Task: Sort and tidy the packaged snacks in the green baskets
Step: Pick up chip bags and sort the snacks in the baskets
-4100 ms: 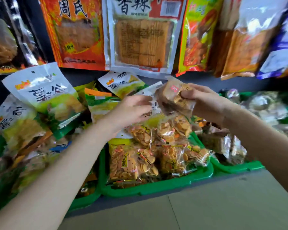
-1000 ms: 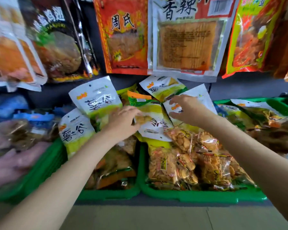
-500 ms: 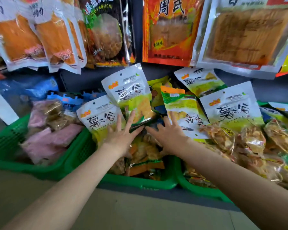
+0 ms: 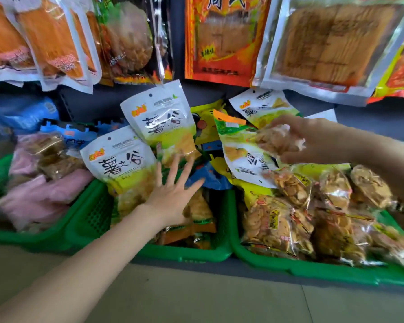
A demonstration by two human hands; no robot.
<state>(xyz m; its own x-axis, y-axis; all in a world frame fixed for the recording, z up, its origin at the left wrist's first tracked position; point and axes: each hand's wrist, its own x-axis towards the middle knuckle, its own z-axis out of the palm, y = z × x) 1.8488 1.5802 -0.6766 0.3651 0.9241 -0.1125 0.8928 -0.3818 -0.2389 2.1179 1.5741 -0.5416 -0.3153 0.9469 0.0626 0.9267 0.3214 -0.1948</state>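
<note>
Three green baskets stand side by side on a shelf. The middle basket [image 4: 191, 254] holds white-and-green snack pouches [image 4: 124, 164] standing upright and orange packets beneath them. My left hand [image 4: 170, 192] is spread flat with straight fingers, pressing against those pouches. My right hand [image 4: 313, 138] is raised over the right basket [image 4: 313, 269] and grips a small clear bag of golden crackers [image 4: 273, 141]. More clear cracker bags [image 4: 287, 220] fill the right basket, and white-and-green pouches [image 4: 245, 157] lean behind them.
The left basket [image 4: 40, 238] holds pink and brown packets [image 4: 40, 197]. Large orange, black and silver snack bags [image 4: 222, 38] hang on the wall above. Blue packets [image 4: 21, 117] lie behind the left basket. A grey floor or ledge [image 4: 219, 294] runs in front.
My right hand has lifted away from the middle basket to the right and now grips a clear cracker bag. My left hand stays spread on the pouches.
</note>
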